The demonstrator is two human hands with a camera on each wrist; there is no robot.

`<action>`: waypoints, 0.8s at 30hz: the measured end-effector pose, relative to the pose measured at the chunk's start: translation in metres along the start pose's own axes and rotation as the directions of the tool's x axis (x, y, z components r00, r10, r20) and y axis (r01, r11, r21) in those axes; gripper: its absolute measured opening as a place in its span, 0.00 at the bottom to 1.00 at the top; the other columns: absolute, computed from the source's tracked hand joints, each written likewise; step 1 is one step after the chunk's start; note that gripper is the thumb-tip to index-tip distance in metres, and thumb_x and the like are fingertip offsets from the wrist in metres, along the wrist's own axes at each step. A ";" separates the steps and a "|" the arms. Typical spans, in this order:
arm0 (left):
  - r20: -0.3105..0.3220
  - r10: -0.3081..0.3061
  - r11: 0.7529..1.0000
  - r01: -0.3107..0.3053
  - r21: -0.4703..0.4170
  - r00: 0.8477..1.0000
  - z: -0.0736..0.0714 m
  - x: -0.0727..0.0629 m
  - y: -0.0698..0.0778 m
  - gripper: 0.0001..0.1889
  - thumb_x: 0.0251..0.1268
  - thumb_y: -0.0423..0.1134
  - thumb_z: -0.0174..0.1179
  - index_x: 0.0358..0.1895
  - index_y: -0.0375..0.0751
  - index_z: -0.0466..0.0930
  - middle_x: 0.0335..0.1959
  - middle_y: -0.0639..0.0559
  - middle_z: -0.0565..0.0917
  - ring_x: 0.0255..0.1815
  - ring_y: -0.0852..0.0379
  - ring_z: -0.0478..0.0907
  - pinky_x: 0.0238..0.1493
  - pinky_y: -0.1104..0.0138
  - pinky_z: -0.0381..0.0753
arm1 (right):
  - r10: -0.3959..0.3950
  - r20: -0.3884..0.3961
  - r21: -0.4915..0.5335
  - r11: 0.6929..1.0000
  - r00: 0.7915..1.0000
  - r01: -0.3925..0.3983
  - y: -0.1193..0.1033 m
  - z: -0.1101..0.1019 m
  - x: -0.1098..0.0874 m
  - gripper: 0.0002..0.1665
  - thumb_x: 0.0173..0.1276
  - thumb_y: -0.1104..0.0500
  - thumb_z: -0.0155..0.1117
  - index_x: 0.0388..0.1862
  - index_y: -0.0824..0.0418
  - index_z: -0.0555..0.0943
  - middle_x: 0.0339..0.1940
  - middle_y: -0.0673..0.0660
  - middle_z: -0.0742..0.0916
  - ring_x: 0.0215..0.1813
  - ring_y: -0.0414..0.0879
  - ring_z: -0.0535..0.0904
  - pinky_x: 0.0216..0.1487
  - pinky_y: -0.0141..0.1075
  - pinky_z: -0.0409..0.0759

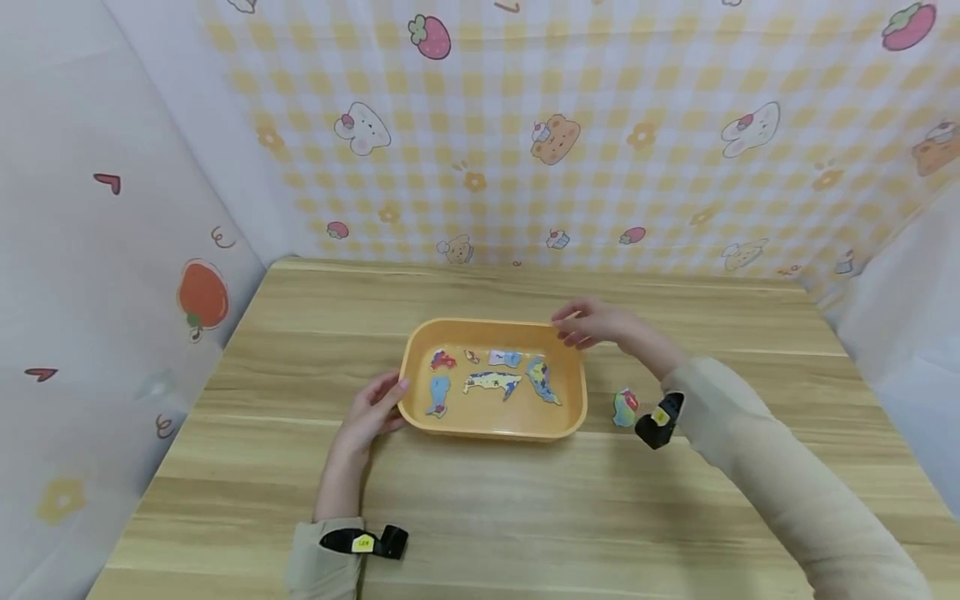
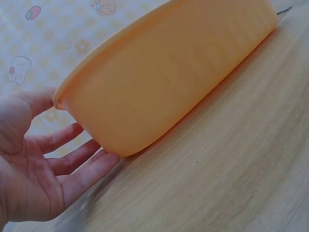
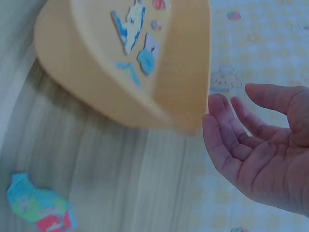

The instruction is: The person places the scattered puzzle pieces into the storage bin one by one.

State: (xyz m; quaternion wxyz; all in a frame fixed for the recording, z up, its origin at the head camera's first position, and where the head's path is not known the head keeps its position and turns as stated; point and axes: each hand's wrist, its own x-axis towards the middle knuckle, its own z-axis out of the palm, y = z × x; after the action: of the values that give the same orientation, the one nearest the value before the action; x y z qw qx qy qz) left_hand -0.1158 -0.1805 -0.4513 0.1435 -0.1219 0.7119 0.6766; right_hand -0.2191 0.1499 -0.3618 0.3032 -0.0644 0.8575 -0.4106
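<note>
A yellow-orange plastic tub [image 1: 491, 435] with a rounded rim stands on the table. Several flat, irregular printed pieces lie apart on its floor, among them a long cream-and-blue piece [image 1: 492, 382], a blue piece [image 1: 438, 395] and a small red piece [image 1: 442, 359]. My left hand [image 1: 372, 408] holds the tub's left end, thumb over the rim and fingers against the outer wall [image 2: 145, 87]. At the far right corner is my right hand [image 1: 592, 323], its loosely bent fingertips right at the rim and its thumb apart from it. That palm [image 3: 263, 162] holds nothing.
One more printed piece [image 1: 625, 407], green, blue and red, lies on the wood-grain table [image 1: 300, 350] right of the tub, near my right wrist's black strap [image 1: 660, 421]. A yellow-checked cloth [image 1: 495, 183] rises behind the table, and a white printed cloth [image 1: 112, 275] hangs at left.
</note>
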 end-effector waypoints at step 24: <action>0.005 0.004 1.000 -0.004 -0.002 1.000 0.000 0.000 0.000 0.28 0.66 0.48 0.52 0.65 0.37 0.61 0.64 0.38 0.67 0.52 0.51 0.75 0.45 0.67 0.82 | 0.193 -0.105 -0.270 0.938 0.976 -0.215 0.096 0.001 -0.043 0.42 0.59 0.47 0.64 0.57 0.79 0.63 0.56 0.77 0.72 0.51 0.60 0.75 0.49 0.46 0.79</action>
State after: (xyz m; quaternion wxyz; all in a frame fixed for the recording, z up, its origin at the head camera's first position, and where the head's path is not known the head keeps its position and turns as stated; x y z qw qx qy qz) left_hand -0.1160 -0.1808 -0.4512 0.1441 -0.1189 0.7111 0.6778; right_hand -0.1705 0.2274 -0.4134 0.2986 -0.0015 0.9200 -0.2537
